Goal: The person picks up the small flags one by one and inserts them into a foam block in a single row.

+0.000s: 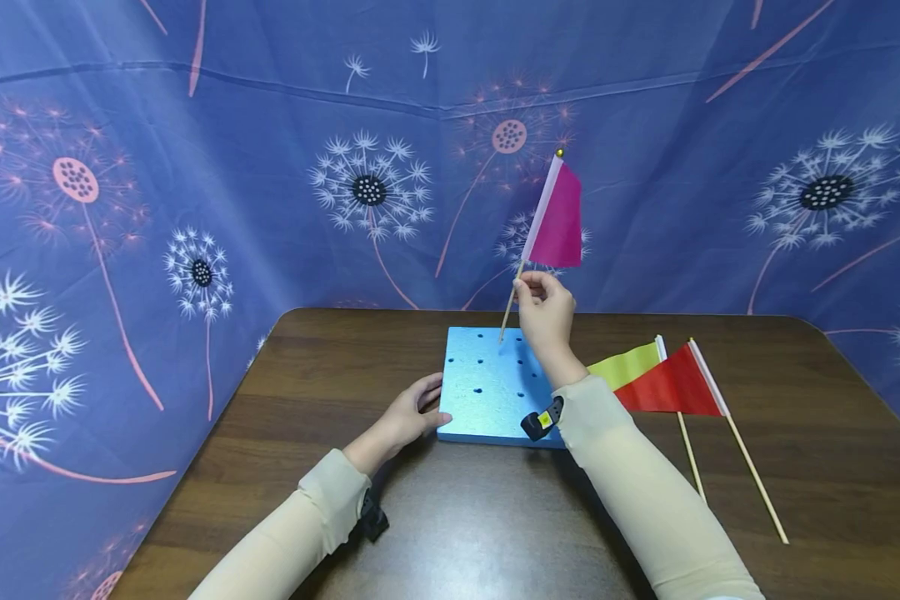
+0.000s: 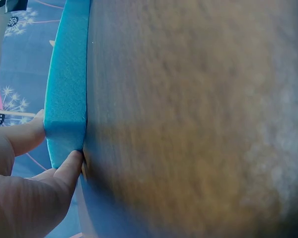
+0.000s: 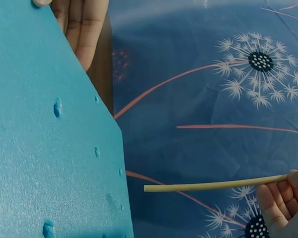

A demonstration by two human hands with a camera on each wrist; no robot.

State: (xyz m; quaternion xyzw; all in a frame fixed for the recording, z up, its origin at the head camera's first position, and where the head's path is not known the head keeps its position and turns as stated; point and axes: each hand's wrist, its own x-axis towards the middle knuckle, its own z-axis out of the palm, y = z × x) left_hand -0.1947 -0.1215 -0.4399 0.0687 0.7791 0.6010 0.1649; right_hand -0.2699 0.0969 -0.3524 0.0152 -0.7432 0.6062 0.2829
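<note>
My right hand (image 1: 546, 312) pinches the thin wooden stick of a small magenta flag (image 1: 558, 218), which stands tilted with its cloth upward. In the right wrist view, the bare lower end of the stick (image 3: 188, 187) is apart from the board's surface, with the fingers (image 3: 283, 198) farther up it. A light blue block (image 1: 487, 417) with several small holes lies flat on the table. My left hand (image 1: 412, 410) grips its left edge near the front corner, as the left wrist view shows with thumb and fingers at the block's corner (image 2: 64, 134). The right forearm hides the block's right side.
Right of the block, a yellow-green flag (image 1: 626, 365) and a red flag (image 1: 675, 385) lie on the brown wooden table (image 1: 330, 358), their cloths overlapping and sticks toward the front. A blue dandelion-print cloth (image 1: 270, 167) hangs behind the table and along its left side.
</note>
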